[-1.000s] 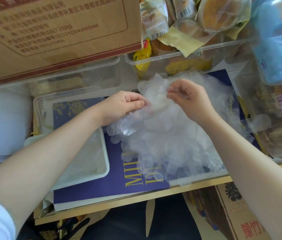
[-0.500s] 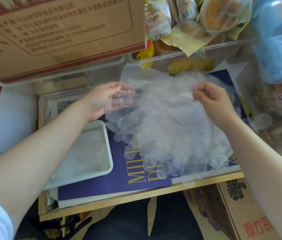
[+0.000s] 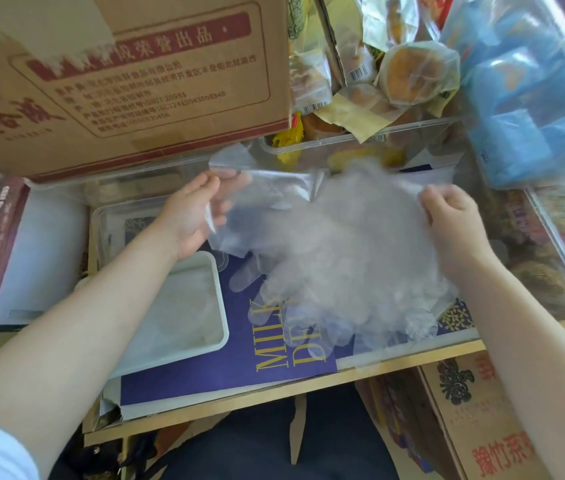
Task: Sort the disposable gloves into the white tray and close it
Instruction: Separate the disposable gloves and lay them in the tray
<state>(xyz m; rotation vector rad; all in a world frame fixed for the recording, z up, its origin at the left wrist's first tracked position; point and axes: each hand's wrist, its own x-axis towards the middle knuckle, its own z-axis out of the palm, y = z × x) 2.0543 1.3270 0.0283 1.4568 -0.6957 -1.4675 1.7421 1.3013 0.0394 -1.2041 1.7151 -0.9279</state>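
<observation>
1. And the hands have parted! A second ago they were pinched close together at the top of the heap; now the left hand sits far out to the left and the right hand far out to the right, with one clear glove stretched flat between them.
2. Left fingers pinch the glove's left edge, thumb in front. The right-hand fingers are curled, nipping the other edge.
3. The glove pile stays on the blue sheet covering the worktop, directly under the lifted glove and just right of the white tray.
4. The tray has drifted closer under the left forearm as the view shifted; it looks nearly bare, and its clear lid lies just behind, off the tray.
5. My read: one glove is separated and ready to go leftward into the tray. Sorting has barely begun; closing is far off.
</observation>
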